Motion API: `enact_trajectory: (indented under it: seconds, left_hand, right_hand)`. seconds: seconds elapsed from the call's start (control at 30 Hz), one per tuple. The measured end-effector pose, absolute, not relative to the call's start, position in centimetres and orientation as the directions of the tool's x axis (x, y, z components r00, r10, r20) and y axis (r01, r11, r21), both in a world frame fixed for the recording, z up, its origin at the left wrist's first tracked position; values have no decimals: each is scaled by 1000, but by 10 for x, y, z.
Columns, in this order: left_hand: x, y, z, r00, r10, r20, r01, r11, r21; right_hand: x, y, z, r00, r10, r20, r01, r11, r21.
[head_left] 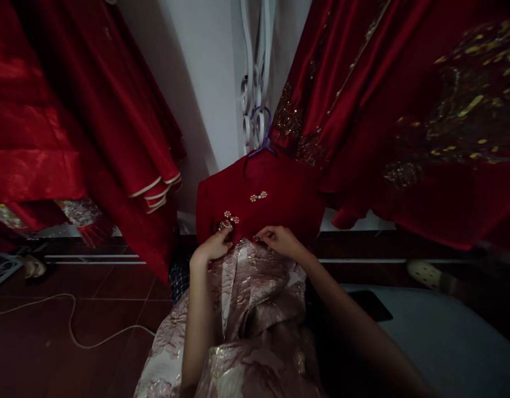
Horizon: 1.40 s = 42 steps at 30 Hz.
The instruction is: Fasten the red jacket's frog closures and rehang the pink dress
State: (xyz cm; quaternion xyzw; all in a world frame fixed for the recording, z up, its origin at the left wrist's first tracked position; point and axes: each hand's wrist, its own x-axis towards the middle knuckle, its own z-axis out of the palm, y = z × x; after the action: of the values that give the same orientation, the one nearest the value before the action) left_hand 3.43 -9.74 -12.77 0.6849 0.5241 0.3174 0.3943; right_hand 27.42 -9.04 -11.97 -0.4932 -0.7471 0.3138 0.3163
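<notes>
Mid-frame, a deep red garment point(288, 188) with pearly, flower-shaped ornaments point(259, 197) is hanging above shimmering pink brocade point(280, 276); the left hand point(216, 247) and right hand point(282, 241) are reaching to it, apart, their grip unclear.

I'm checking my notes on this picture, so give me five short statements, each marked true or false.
1. A purple hanger sits at the neckline of the red top. True.
2. The right hand grips the hanger. False: it is lower, by the front of the red top.
3. The left hand is near a beaded ornament. True.
4. A pale cable lies on the tiled floor. True.
5. The dark flat object lies on the tiled floor. False: it lies on the pale surface.
</notes>
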Motion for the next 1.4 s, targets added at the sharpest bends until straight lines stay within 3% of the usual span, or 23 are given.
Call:
enact_trajectory:
  seconds: [0.2, 0.4, 0.6, 0.77, 0.9, 1.1, 1.23, 1.3, 1.4]
  left_hand:
    - [19, -103, -130, 176, 981, -80, 537, -28, 843]
    - [14, -99, -136, 94, 995, 19, 515, -65, 855]
    - [31, -90, -143, 127, 990, -53, 541, -24, 840]
    - [49, -88, -137, -67, 995, -77, 674, 103, 732]
    - [59, -87, -134, -147, 988, -40, 668, 129, 733]
    - [52, -95, -118, -127, 985, 118, 695, 4, 719]
    - [54, -105, -100, -31, 979, 203, 593, -146, 792]
    - [60, -107, -98, 73, 981, 178, 490, -191, 851]
    - [68, -105, -104, 241, 970, 29, 297, -102, 950]
  right_hand:
    - [268, -86, -139, -298, 932, 205, 600, 350, -719]
    - [264, -78, -159, -275, 936, 220, 593, 346, -727]
    - [262, -77, -165, -263, 941, 213, 563, 329, -758]
    - [257, -79, -167, -247, 937, 248, 575, 348, -741]
    - [257, -80, -165, -250, 944, 216, 585, 326, -743]
    - [266, -80, -152, -246, 944, 217, 578, 323, -749]
    - [271, -78, -144, -202, 952, 228, 490, 300, -819]
    - [273, -76, -142, -144, 963, 228, 464, 269, -844]
    - [279, -73, -140, -90, 976, 198, 419, 217, -882]
